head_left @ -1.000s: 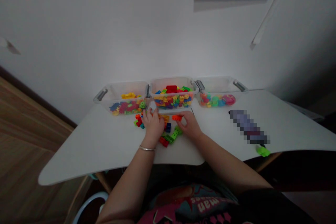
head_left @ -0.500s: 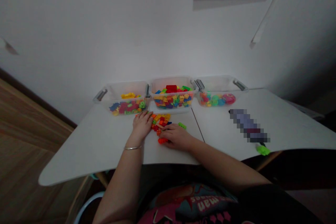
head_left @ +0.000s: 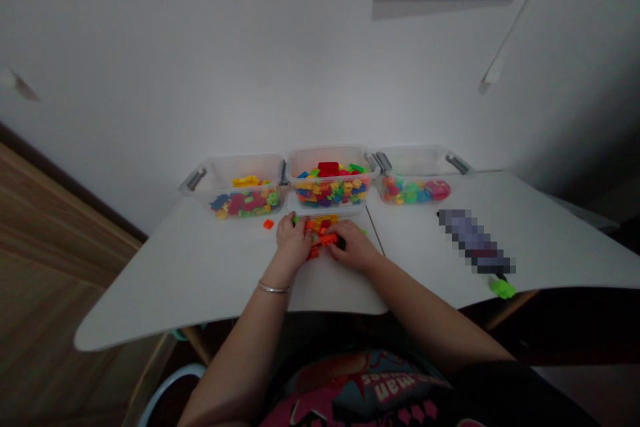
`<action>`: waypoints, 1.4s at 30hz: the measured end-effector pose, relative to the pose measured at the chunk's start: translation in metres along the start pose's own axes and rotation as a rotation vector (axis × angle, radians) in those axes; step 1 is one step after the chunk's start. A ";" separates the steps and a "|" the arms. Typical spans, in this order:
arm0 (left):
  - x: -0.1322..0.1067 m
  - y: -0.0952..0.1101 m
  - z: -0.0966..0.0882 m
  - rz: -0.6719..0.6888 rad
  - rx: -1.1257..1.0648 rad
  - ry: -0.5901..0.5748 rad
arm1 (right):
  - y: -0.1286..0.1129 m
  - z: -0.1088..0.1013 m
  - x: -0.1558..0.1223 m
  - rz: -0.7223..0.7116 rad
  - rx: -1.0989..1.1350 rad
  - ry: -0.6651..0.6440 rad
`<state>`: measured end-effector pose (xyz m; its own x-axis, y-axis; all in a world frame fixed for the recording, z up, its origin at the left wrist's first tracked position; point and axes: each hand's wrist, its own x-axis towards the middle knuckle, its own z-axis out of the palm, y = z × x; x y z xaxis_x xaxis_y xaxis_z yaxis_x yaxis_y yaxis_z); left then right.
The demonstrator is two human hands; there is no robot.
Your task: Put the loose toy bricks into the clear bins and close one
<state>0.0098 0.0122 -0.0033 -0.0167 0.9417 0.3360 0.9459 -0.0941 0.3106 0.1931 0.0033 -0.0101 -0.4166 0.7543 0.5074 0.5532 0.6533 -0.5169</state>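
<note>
Two grips, left hand, right hand, cup orange bricks, hold unclear; shirt: "man".

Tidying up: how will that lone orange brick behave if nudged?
The orange brick looks like hard, light plastic, so probably stiff. Its blocky shape suggests it would slide, not roll, across the white table.

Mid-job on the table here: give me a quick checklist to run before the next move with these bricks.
1. Left hand at the brick pile: ok, resting against it.
2. Right hand on the orange brick: cannot tell if it is gripped.
3. Clear bins upright in a row at the far edge: ok.
4. Stray orange brick apart from the pile: not ok.
5. Green piece at the front edge of the white table: not ok.
</note>
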 end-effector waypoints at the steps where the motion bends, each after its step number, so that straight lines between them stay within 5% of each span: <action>1: 0.000 0.001 -0.002 0.007 -0.023 0.023 | 0.003 0.000 0.000 0.019 0.035 0.053; 5: -0.001 0.002 -0.018 0.053 -0.007 0.131 | 0.012 0.000 -0.001 0.161 0.135 0.240; 9: -0.002 -0.008 -0.027 -0.075 0.145 0.249 | 0.017 0.000 0.000 0.284 0.236 0.351; 17: -0.002 -0.035 0.001 -0.140 0.079 0.041 | 0.021 -0.009 0.006 0.173 0.355 0.587; 25: -0.003 -0.035 0.003 -0.119 0.051 0.033 | 0.031 -0.064 0.049 0.091 0.236 0.835; 29: -0.001 -0.039 0.004 -0.134 -0.045 0.041 | 0.034 -0.078 0.079 0.123 0.093 0.840; 37: -0.001 -0.039 -0.007 -0.130 -0.009 0.096 | 0.035 -0.068 0.099 0.125 -0.159 0.543; 42: -0.004 -0.038 -0.014 -0.199 0.116 0.069 | 0.027 -0.064 0.081 0.037 -0.126 0.657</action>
<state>-0.0302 0.0075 -0.0041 -0.2245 0.9135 0.3394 0.9527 0.1326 0.2734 0.2205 0.0777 0.0618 0.1078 0.5537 0.8257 0.6554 0.5849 -0.4778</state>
